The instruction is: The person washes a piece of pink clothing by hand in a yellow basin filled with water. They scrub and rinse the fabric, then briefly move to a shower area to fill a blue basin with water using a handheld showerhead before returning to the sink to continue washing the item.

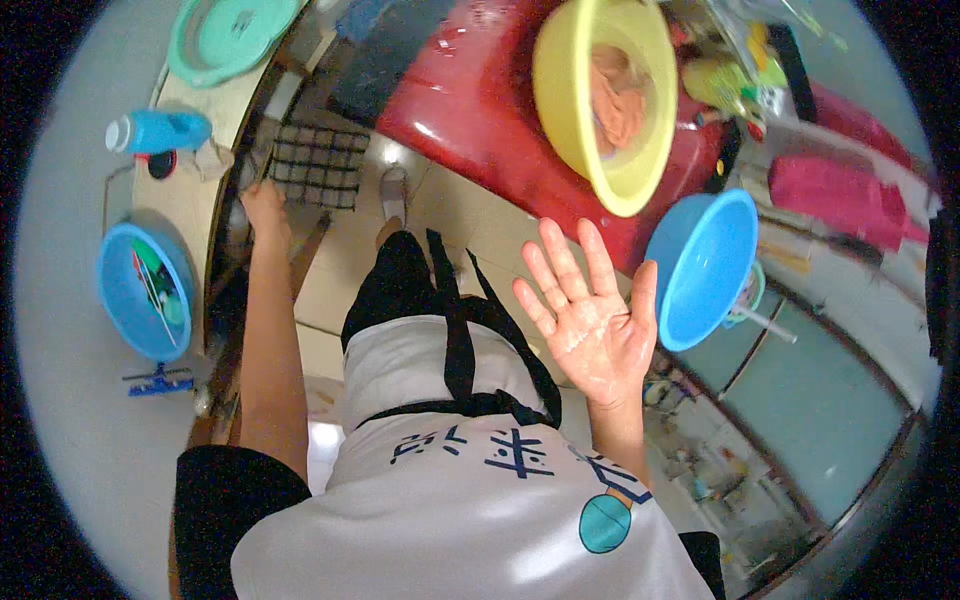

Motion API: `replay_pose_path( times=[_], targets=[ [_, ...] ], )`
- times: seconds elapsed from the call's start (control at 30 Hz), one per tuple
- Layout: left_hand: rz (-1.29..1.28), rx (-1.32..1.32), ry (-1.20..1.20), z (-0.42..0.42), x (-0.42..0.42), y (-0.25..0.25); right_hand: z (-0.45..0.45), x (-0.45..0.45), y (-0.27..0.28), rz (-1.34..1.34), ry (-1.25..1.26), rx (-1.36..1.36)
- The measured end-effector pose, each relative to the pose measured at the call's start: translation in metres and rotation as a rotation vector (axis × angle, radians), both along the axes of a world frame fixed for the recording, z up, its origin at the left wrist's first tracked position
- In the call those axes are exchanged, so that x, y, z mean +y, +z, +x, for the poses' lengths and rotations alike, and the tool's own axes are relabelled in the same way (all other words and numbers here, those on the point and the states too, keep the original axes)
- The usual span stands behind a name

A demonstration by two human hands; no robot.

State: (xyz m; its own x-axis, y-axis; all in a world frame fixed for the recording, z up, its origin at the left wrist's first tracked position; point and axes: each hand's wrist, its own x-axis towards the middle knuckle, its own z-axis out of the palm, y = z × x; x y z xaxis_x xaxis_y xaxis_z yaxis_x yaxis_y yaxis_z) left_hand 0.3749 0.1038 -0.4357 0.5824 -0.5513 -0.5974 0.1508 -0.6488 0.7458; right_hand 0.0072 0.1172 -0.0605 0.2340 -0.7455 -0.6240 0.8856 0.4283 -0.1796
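Note:
My right hand [592, 322] is raised palm up, its fingers spread and nothing in it. The palm looks wet. Behind the fingertips is the front edge of a glossy red surface [465, 105]. A large yellow plastic basin [562, 97] stands on that surface with an orange cloth [622, 105] inside. Just right of my thumb is a blue plastic basin [701, 270], tilted in view, with no contents visible. On the left, my left arm is stretched out, and my left hand [266, 210] is curled by the dark edge of a counter. What its fingers touch is hidden.
The left counter [176, 199] bears a green basin [232, 37], a blue bottle with a white cap [161, 131] and a blue basin [109, 285] of small items. A black wire rack [319, 165] is low by the counter. Pink cloth [836, 195] lies at right, above glass panels [817, 397].

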Motion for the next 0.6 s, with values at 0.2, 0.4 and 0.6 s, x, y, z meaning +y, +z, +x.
replay_pose_path(
  times=[0.2, 0.4, 0.6],
  targets=[
    [0.197, 0.096, -0.273, -0.117, -0.018, 0.096, -0.073, 0.073, 0.024, -0.152, -0.255, -0.085],
    [0.106, 0.058, -0.854, -0.268, 0.004, 0.187, -0.184, 0.215, 0.002, -0.023, 0.177, 1.045],
    [0.059, 0.242, -1.128, -0.426, 0.071, 0.258, -0.23, 0.381, -0.027, 0.398, -0.127, 1.288]
  ],
)
